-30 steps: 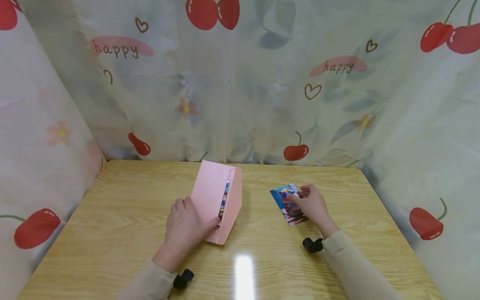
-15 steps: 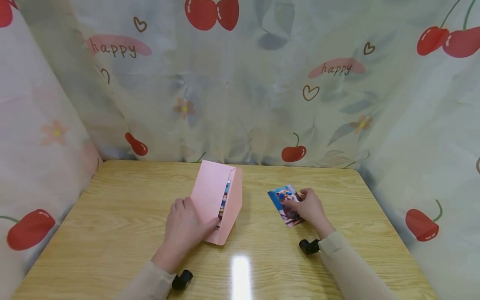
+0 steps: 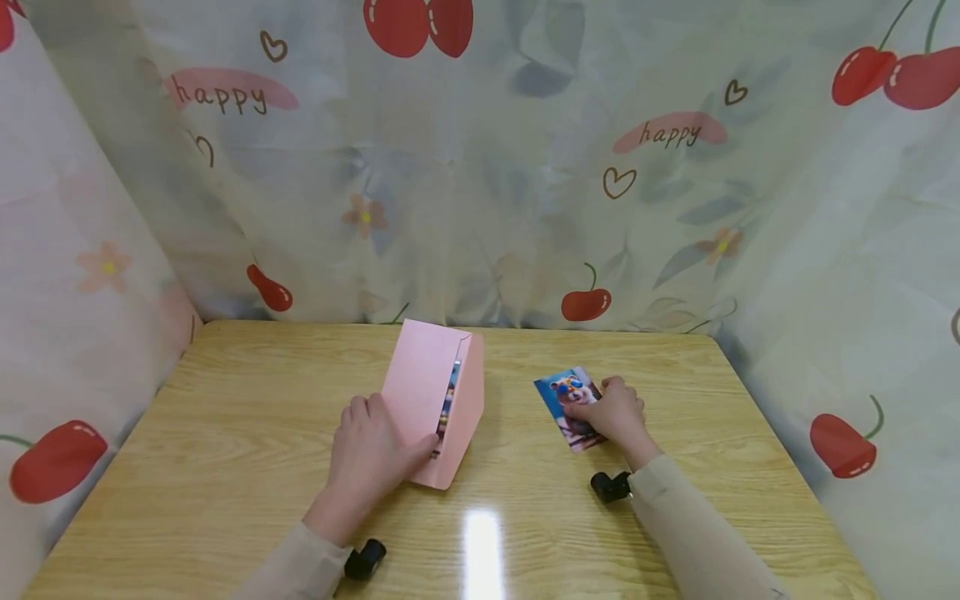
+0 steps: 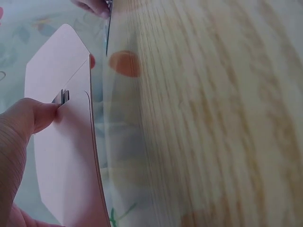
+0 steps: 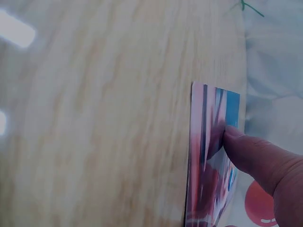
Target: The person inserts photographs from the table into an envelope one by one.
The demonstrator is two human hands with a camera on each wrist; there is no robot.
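My left hand (image 3: 371, 442) grips a pink paper envelope (image 3: 423, 367) left of the table's centre. Its flap (image 4: 54, 61) stands folded out, and the thumb (image 4: 45, 116) presses at the mouth. Inside the mouth a strip of colourful printed card (image 3: 447, 404) shows; most of it is hidden. To the right, my right hand (image 3: 615, 414) holds a picture card (image 3: 558, 396) with a bear in blue sunglasses on it. The right thumb (image 5: 251, 151) lies across the printed face, while the fingers behind are mostly hidden. Card and envelope are apart.
A light wooden table (image 3: 247, 467) lies under both hands, with a bright glare spot near its front. A cherry-patterned curtain (image 3: 480, 208) closes off the back and both sides. Black wrist cameras (image 3: 365, 560) sit at both cuffs.
My right hand has shifted slightly down along the picture card, so more of the bear's face shows. The left hand and the envelope have stayed put.
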